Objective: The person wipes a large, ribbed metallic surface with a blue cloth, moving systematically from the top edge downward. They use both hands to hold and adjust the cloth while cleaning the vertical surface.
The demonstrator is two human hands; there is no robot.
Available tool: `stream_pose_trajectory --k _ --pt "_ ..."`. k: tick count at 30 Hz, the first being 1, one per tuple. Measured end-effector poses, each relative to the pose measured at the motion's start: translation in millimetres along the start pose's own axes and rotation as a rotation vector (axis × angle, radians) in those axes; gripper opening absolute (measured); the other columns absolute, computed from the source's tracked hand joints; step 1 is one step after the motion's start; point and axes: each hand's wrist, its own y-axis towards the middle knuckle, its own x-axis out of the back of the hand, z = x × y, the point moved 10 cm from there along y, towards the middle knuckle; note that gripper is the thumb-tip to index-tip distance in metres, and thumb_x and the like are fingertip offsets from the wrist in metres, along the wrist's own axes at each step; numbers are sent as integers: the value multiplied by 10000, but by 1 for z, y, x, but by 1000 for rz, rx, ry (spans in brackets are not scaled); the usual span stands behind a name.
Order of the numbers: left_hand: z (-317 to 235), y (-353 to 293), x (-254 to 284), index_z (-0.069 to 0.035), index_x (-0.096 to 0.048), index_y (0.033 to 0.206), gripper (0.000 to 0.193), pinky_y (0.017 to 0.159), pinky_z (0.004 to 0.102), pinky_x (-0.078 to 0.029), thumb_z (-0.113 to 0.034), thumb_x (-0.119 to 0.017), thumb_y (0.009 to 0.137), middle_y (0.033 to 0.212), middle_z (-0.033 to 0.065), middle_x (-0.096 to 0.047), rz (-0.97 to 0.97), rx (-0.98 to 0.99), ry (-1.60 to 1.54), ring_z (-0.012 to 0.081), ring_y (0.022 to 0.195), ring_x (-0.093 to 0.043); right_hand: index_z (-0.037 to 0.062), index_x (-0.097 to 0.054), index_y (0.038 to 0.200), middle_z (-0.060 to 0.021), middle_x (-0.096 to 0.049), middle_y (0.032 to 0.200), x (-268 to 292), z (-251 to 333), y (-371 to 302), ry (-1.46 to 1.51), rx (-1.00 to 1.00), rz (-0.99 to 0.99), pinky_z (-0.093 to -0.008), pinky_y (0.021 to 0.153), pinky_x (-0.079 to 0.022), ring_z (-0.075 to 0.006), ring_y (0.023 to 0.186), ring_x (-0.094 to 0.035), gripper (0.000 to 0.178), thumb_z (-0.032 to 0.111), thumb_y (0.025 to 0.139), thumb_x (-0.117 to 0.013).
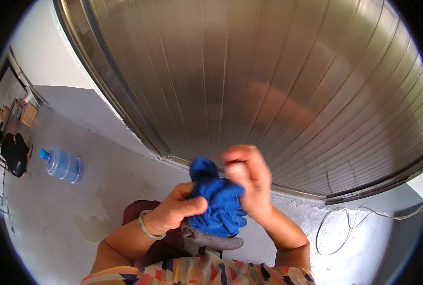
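A crumpled blue cloth (218, 202) is bunched up between both my hands, in front of my chest. My left hand (180, 209), with a pale green bangle at the wrist, grips its lower left side. My right hand (247, 178) is closed on its upper right part, a little blurred. A grey cloth (211, 240) hangs just below the blue one, under my left hand. Behind the hands stands a large ribbed metal roller shutter (268, 85).
A big blue-capped water jug (63, 165) lies on its side on the grey concrete floor at left. A white cable (344, 223) loops on the floor at right. Dark bags and boxes (14, 142) sit by the far left wall.
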Motion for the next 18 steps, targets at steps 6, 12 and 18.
stream_pose_trajectory --k 6,12,18 --pt "-37 -8 12 -39 -496 1336 517 1050 400 -433 -358 -609 945 1328 100 -567 -178 -392 -166 209 1195 -557 45 -490 1322 -271 -422 1325 -48 56 -30 -377 398 321 -521 985 -416 -453 1208 -461 879 618 707 -745" --pt "-31 -10 9 -49 -276 1466 587 1096 409 -366 -362 -471 1010 1421 114 -436 -174 -406 -217 228 1283 -465 144 -545 1321 -291 -280 1451 -67 33 -42 -541 450 404 -528 949 -465 -516 1205 -442 765 220 625 -852" --pt "-37 -3 -26 -38 -306 1475 531 1116 349 -299 -281 -465 1030 1447 59 -394 65 -355 95 164 1300 -410 92 -634 1184 -276 -492 1308 -21 83 -39 -647 518 377 -460 801 -551 -422 967 -618 598 26 598 -738"
